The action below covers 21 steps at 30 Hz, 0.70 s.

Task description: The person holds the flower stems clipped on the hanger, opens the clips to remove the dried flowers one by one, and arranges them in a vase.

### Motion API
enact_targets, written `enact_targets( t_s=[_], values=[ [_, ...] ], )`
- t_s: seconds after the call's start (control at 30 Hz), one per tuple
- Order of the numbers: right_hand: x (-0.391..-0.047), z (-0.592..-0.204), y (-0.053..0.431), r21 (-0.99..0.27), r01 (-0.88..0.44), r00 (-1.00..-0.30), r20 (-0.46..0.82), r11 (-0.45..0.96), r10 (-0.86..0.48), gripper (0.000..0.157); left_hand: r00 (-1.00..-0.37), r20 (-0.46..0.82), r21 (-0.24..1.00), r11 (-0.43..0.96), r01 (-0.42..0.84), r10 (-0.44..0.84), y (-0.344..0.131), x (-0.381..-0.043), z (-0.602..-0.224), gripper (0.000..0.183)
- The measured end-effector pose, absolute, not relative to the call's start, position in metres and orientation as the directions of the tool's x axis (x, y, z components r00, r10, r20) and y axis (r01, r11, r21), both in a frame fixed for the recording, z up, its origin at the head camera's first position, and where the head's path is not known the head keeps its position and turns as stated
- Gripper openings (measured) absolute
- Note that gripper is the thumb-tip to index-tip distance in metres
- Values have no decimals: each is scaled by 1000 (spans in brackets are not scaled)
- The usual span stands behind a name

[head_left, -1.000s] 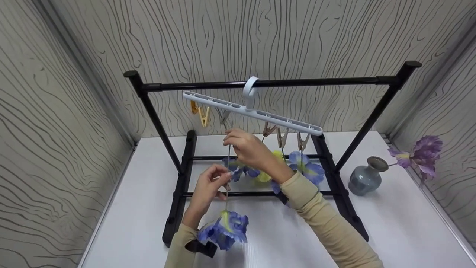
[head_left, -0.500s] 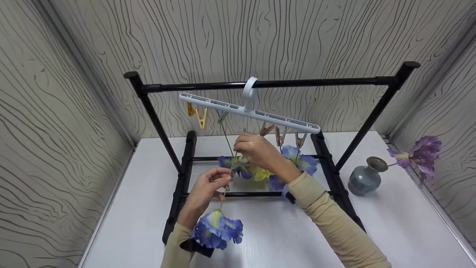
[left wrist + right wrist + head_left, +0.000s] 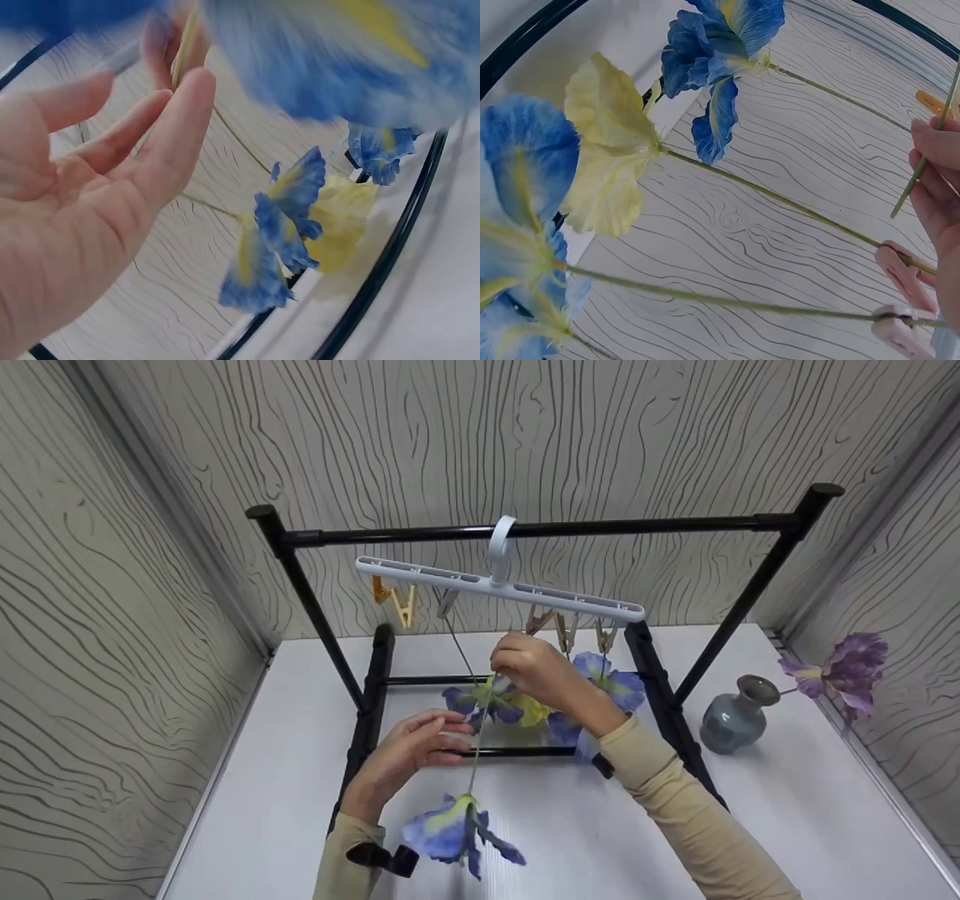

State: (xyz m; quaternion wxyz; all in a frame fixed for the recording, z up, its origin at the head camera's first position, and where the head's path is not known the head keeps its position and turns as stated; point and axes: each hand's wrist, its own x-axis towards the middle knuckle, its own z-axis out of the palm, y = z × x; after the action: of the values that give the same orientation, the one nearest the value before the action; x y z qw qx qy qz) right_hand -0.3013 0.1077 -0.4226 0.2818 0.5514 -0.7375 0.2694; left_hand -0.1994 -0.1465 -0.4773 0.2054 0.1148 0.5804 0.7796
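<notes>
My right hand (image 3: 536, 671) pinches the thin green stem (image 3: 922, 161) of a blue artificial iris near its end. The blossom (image 3: 450, 829) hangs head down below, over the table front. With fingers loosely extended, my left hand (image 3: 409, 757) stands just left of that stem; whether a fingertip touches it I cannot tell. Above both hands a pale blue clip hanger (image 3: 450, 577) hangs tilted. At its left end an orange clothespin (image 3: 380, 589) and a yellow clothespin (image 3: 405, 606) hold nothing. A grey clothespin (image 3: 448, 604) grips another blue iris (image 3: 270, 240) by the stem.
Pinkish clothespins (image 3: 904, 277) on the hanger's right half hold a yellow flower (image 3: 611, 146) and blue flowers (image 3: 619, 690), heads down. A black rack (image 3: 637, 525) carries the hanger. A grey-blue vase (image 3: 735, 716) with a purple iris (image 3: 847, 671) leans at the right.
The left hand has let go of the stem and its fingers have spread. The right hand has moved right and slightly down with the iris, whose blossom has turned. The hanger has swung slightly.
</notes>
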Motion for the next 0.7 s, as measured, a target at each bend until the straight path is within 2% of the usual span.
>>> enact_targets(
  t_s=[0.13,0.3,0.53,0.7],
  values=[
    [-301,-422,114,-92,-965,-235,726,248,-646,19,-943,-39,951,-277,-136,330,-151,-202,-483,40],
    [-298,-424,128,-146,-951,-288,741,273,-607,18,-989,-26,969,-238,-61,147,-149,-208,-487,47],
    [-291,-422,145,-306,-908,-413,762,285,-498,21,-999,-33,974,-222,-38,24,-147,-220,-487,44],
    [-284,-419,160,-420,-863,-504,749,281,-429,21,-999,26,976,-214,33,-39,-145,-229,-480,44]
  ],
)
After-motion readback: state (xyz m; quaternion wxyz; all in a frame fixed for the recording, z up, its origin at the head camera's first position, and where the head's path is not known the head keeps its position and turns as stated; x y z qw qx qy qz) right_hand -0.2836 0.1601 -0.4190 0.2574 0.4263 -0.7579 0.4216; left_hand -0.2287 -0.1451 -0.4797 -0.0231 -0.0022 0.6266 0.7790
